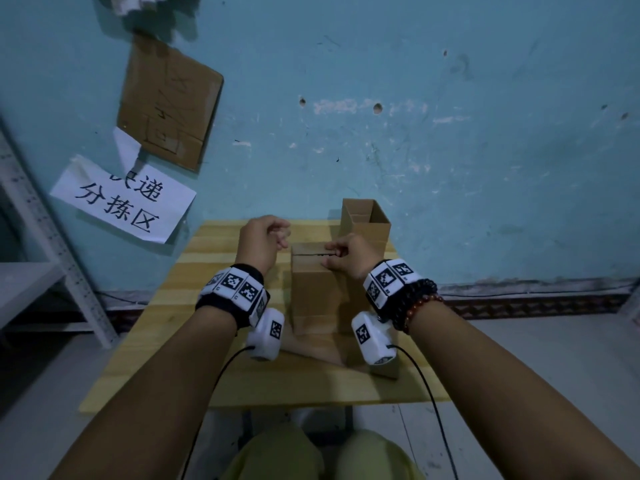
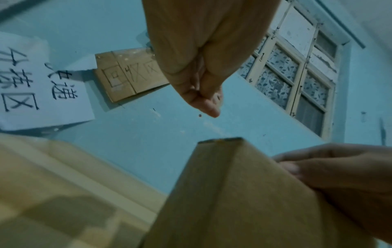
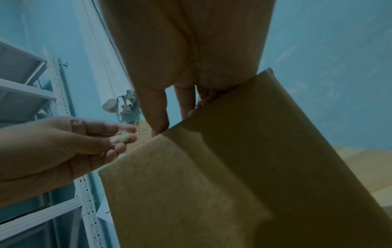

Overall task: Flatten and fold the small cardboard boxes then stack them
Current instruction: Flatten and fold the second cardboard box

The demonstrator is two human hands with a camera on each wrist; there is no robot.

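Note:
A closed brown cardboard box stands upright in the middle of the wooden table. My right hand rests on its top right corner, fingers curled over the flap seam and the thumb against the front face. In the right wrist view the right hand's fingers reach over the box's upper edge. My left hand hovers just left of the box top without touching it. Its fingertips pinch a small pale wad. A second box, open at the top, stands behind the closed one.
A flat piece of cardboard lies on the table at the front right, under my right wrist. The blue wall rises straight behind the table, with a paper sign and a cardboard sheet on it. A metal shelf stands to the left.

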